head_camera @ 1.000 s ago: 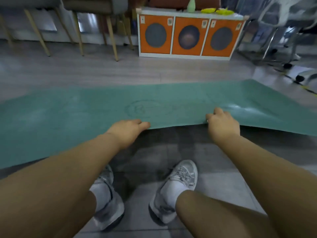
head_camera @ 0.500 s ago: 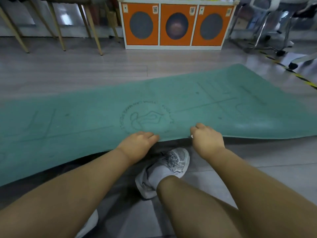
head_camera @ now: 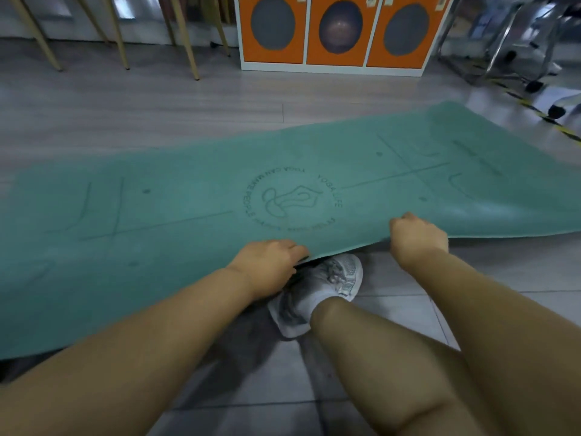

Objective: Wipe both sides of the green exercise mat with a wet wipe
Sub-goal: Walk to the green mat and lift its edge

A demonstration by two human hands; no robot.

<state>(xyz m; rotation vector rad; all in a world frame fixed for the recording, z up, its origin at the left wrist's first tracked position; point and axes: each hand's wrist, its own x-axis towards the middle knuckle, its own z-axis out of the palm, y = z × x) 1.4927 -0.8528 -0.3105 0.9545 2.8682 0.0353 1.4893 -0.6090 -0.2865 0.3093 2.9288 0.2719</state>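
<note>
With both hands still gripping its near edge, the mat point(head_camera: 188, 215) now sits printed side up, closer than before. Left hand point(head_camera: 270, 265) and right hand point(head_camera: 418, 237) hold it raised over a shoe point(head_camera: 327, 284); no wipe shows, so wiping likely waits.

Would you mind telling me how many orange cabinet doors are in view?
3, side by side behind the mat: left door, middle door, right door. Their tops are cut off.
</note>
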